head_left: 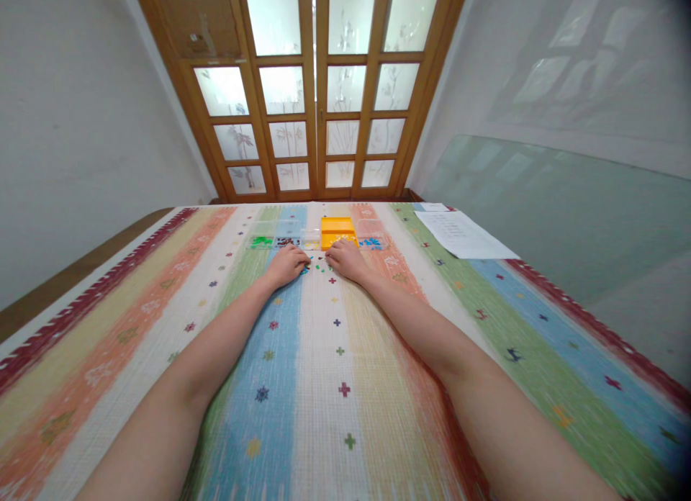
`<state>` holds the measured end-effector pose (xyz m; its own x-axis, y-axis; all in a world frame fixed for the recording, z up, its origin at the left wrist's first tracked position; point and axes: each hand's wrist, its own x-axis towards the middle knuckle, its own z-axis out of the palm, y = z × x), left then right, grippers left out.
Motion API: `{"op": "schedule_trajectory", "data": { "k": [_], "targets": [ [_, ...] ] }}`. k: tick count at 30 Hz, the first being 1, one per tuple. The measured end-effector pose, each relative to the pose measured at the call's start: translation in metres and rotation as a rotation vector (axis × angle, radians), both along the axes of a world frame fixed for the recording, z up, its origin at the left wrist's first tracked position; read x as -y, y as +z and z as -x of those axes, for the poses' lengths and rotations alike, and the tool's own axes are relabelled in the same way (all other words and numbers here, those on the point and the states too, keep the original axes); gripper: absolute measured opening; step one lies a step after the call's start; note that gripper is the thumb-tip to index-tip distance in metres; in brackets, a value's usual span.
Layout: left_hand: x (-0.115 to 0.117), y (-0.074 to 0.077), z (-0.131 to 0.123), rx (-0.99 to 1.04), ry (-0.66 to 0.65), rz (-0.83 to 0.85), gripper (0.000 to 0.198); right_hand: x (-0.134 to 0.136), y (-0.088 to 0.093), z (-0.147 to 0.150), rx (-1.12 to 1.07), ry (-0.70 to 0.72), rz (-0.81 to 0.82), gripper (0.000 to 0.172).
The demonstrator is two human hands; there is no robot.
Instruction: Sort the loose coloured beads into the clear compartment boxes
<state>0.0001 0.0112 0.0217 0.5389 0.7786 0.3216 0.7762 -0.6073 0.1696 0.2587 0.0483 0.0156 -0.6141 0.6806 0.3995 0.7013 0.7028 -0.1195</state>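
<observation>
Both forearms point(216, 342) lie stretched along the striped cloth point(324, 386), reaching well away from the camera. Left hand point(286, 263) and right hand point(345, 260) rest knuckles-up on the cloth, fingers curled inward toward each other.

Between them is a scatter of tiny loose pieces point(318, 265), green, blue and dark, on a pale stripe, touching or just beside both sets of fingertips. The hands are too far off and too small to tell whether either pinches a piece or only rests beside them.

Just beyond the hands stands a row of clear boxes point(302, 240), with green pieces point(262, 241) at left, blue pieces point(370, 242) at right and an orange tray point(337, 232) in the middle. Paper sheet point(464, 235) lies well apart, to the right.

Risks, as judged:
- The pieces are tiny and the cloth is coarse-woven and dotted with small coloured crosses, so a piece could sink into the weave or be lost against the pattern.
- A sweep of either wrist would likely scatter the pile.
- The boxes stand close behind the knuckles, so a forward nudge could tip one and mix the colours.
</observation>
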Motion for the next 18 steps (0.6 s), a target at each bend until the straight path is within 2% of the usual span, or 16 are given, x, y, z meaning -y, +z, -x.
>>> {"op": "schedule_trajectory", "data": {
  "k": [10, 18],
  "targets": [
    [0.0015, 0.0001, 0.0003, -0.081, -0.061, -0.008, 0.04, -0.0004, -0.0001, 0.0001, 0.021, 0.014, -0.008, 0.026],
    [-0.0008, -0.0014, 0.0029, -0.018, -0.056, -0.017, 0.04, 0.0003, -0.0006, -0.0004, 0.014, 0.015, 0.003, 0.024]
  ]
}}
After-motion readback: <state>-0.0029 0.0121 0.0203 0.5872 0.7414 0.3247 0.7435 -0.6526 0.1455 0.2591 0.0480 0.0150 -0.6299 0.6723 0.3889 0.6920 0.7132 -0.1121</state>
